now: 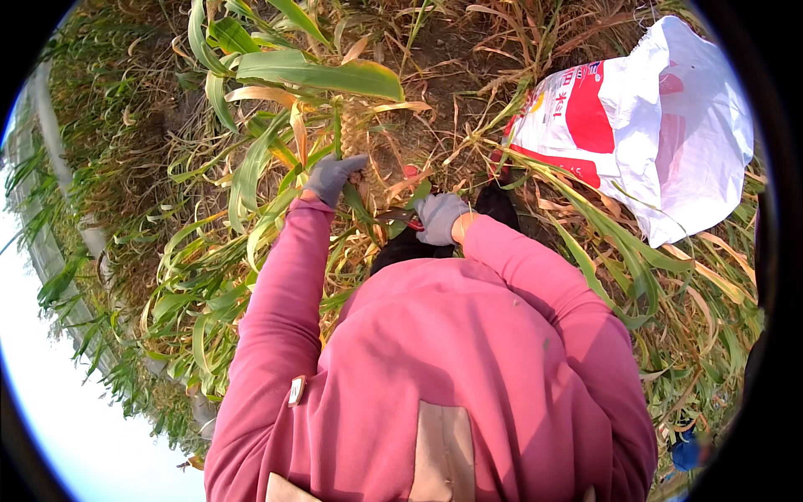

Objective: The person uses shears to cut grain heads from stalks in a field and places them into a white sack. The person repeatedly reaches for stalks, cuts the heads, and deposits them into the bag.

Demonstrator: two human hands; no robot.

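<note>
My left hand [335, 177], in a grey glove, is closed on a pale, bumpy seed head [355, 130] of a tall leafy plant, just left of centre. The seed head hangs among long green leaves [322, 74] with yellowing edges. Right of it, my right hand [441, 219], also gloved in grey, grips pruning shears [415, 224] by their red handles. Their dark blades point left toward the base of the seed head, and leaves partly hide them. I cannot tell whether the blades touch the stem.
A white woven sack [619, 117] with red print lies at the upper right, its mouth gaping to the right. Bent green stalks [577, 201] cross in front of it. Dry leaves and brown soil [439, 79] lie ahead. Dense plants [125, 167] stand to the left. Something blue [686, 450] shows at the lower right.
</note>
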